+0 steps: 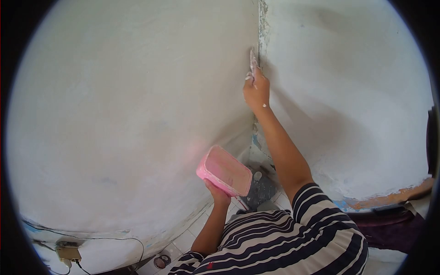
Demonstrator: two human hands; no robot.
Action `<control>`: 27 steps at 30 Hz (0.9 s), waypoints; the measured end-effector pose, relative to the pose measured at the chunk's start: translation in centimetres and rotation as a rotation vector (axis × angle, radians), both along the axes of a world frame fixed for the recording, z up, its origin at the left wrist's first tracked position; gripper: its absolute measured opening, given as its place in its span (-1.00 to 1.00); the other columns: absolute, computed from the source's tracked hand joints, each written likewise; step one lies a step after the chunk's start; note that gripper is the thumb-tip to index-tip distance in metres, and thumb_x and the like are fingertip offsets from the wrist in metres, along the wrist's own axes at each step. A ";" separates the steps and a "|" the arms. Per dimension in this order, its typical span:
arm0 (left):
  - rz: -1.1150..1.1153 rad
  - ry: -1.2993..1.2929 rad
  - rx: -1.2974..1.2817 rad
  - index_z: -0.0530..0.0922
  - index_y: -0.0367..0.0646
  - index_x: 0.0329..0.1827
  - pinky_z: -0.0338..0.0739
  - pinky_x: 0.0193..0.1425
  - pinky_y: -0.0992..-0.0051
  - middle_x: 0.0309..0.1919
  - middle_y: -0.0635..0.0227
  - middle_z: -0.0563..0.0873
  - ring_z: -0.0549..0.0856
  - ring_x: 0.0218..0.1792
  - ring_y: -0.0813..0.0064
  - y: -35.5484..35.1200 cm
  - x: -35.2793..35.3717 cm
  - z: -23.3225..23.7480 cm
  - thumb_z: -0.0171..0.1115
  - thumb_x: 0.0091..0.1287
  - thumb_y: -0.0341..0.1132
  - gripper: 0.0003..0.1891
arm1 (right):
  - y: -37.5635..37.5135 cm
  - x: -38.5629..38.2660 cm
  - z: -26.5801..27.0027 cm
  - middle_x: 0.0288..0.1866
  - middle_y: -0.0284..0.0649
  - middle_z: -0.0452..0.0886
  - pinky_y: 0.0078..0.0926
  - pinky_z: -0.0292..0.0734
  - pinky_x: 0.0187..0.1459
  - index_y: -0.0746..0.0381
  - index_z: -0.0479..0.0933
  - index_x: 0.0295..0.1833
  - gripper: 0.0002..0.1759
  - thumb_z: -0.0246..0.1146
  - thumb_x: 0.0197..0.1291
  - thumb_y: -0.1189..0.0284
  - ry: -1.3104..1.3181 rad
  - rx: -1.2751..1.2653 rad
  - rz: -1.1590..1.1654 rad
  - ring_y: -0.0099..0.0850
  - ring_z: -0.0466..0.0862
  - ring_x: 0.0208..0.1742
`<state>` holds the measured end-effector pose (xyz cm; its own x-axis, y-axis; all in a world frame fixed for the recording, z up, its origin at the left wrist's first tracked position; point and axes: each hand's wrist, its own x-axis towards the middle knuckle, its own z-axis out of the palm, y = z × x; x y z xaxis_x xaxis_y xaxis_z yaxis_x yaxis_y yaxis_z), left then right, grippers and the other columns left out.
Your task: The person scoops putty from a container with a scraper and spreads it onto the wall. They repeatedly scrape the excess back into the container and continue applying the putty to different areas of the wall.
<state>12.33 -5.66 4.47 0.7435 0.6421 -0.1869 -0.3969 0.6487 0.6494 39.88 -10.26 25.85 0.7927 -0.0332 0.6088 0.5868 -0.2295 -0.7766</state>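
Note:
My right hand is raised at the corner between two walls, fingers wrapped round a putty knife smeared with white. The blade is seen nearly edge-on, its tip against the left wall close to the rough, flaking corner seam. White specks dot this hand and wrist. Lower down, my left hand grips a pink plastic tub from below, tilted with its mouth toward me. Pale residue coats the tub's inside and rim.
To the right stands the other wall, with peeling blue and orange patches along its bottom. A grey, paint-spotted object is on the tiled floor in the corner. At lower left sit a power socket and cables. Dark red cloth lies at lower right.

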 end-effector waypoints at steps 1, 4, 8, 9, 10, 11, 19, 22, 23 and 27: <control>-0.001 0.045 0.009 0.10 -0.07 0.59 0.21 0.57 0.16 0.51 0.22 0.31 0.30 0.51 0.17 -0.1 -0.1 -0.3 -0.35 0.54 0.35 -0.21 | 0.5 0.0 -0.3 -0.20 0.16 0.68 -0.24 0.58 -0.21 0.29 0.35 0.47 -0.33 0.01 0.18 0.69 -0.161 -0.121 -0.029 -0.08 0.71 -0.30; 0.005 0.092 0.017 0.10 -0.08 0.59 0.20 0.57 0.16 0.52 0.21 0.30 0.31 0.51 0.17 -0.1 -0.4 0.7 -0.35 0.54 0.35 -0.21 | -0.7 -0.3 0.1 -0.07 0.19 0.67 -0.14 0.56 -0.03 0.29 0.33 0.48 -0.32 0.01 0.17 0.69 0.023 0.041 0.038 0.09 0.68 -0.11; -0.015 0.084 -0.027 0.10 -0.08 0.59 0.20 0.57 0.17 0.53 0.20 0.29 0.32 0.50 0.16 0.2 -0.9 -0.1 -0.35 0.54 0.35 -0.20 | 0.3 -1.0 -0.4 -0.10 0.14 0.68 -0.19 0.58 -0.02 0.30 0.35 0.46 -0.35 0.02 0.20 0.68 0.076 -0.024 0.043 0.06 0.69 -0.11; -0.013 0.089 -0.027 0.10 -0.08 0.59 0.20 0.57 0.17 0.53 0.20 0.29 0.32 0.50 0.16 0.2 -1.1 0.2 -0.35 0.54 0.35 -0.20 | 0.5 -1.2 -0.4 -0.12 0.11 0.68 -0.22 0.58 -0.04 0.29 0.36 0.45 -0.36 0.03 0.20 0.67 -0.006 -0.046 0.029 0.03 0.70 -0.13; -0.016 0.098 -0.002 0.10 -0.05 0.60 0.21 0.57 0.16 0.53 0.22 0.28 0.31 0.51 0.17 0.2 -1.1 0.7 -0.34 0.52 0.37 -0.20 | -0.5 -1.2 -0.3 -0.12 0.12 0.68 -0.22 0.57 -0.02 0.33 0.38 0.41 -0.42 0.05 0.23 0.65 0.082 0.012 0.046 0.02 0.70 -0.12; -0.019 0.107 0.023 0.09 -0.02 0.60 0.22 0.56 0.15 0.54 0.24 0.28 0.30 0.52 0.18 0.2 -1.0 0.9 -0.34 0.51 0.39 -0.19 | -1.5 -1.5 -0.3 -0.12 0.12 0.68 -0.22 0.57 -0.02 0.33 0.38 0.41 -0.42 0.05 0.23 0.65 0.081 0.013 0.049 0.02 0.70 -0.12; 0.021 0.083 -0.018 0.12 -0.12 0.57 0.22 0.56 0.19 0.49 0.18 0.33 0.34 0.48 0.17 0.5 -1.4 -0.6 -0.32 0.56 0.32 -0.22 | -8.4 -0.3 -2.8 -0.10 0.12 0.69 -0.21 0.54 0.00 0.40 0.42 0.32 -0.50 0.07 0.27 0.48 0.192 -0.055 -0.117 -0.08 0.71 -0.11; -0.005 0.089 -0.030 0.12 -0.13 0.57 0.21 0.56 0.19 0.48 0.18 0.34 0.35 0.48 0.18 0.5 -1.5 -1.1 -0.32 0.56 0.32 -0.22 | -8.4 0.5 -5.0 -0.12 0.03 0.70 -0.25 0.55 -0.03 0.38 0.47 0.25 -0.55 0.08 0.25 0.49 0.087 0.130 -0.140 -0.13 0.71 -0.15; -0.021 0.098 -0.027 0.12 -0.13 0.57 0.21 0.56 0.19 0.48 0.18 0.35 0.35 0.48 0.18 0.4 -1.6 -1.2 -0.33 0.56 0.32 -0.22 | -8.9 0.4 -5.7 -0.12 0.03 0.70 -0.25 0.55 -0.03 0.38 0.47 0.25 -0.55 0.08 0.25 0.49 0.089 0.124 -0.140 -0.13 0.71 -0.15; -0.044 0.121 -0.043 0.13 -0.15 0.57 0.20 0.56 0.20 0.48 0.18 0.35 0.35 0.48 0.19 0.2 -1.8 -0.9 -0.33 0.56 0.32 -0.22 | -10.3 0.2 -6.8 -0.16 -0.04 0.69 -0.34 0.59 -0.09 0.39 0.49 0.17 -0.60 0.10 0.24 0.50 0.288 0.079 0.057 -0.27 0.71 -0.19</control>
<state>10.48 -5.49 3.58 0.7410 0.5989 -0.3037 -0.2882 0.6922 0.6617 40.12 -20.53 19.06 0.9341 -0.0218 0.3563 0.3504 -0.1346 -0.9269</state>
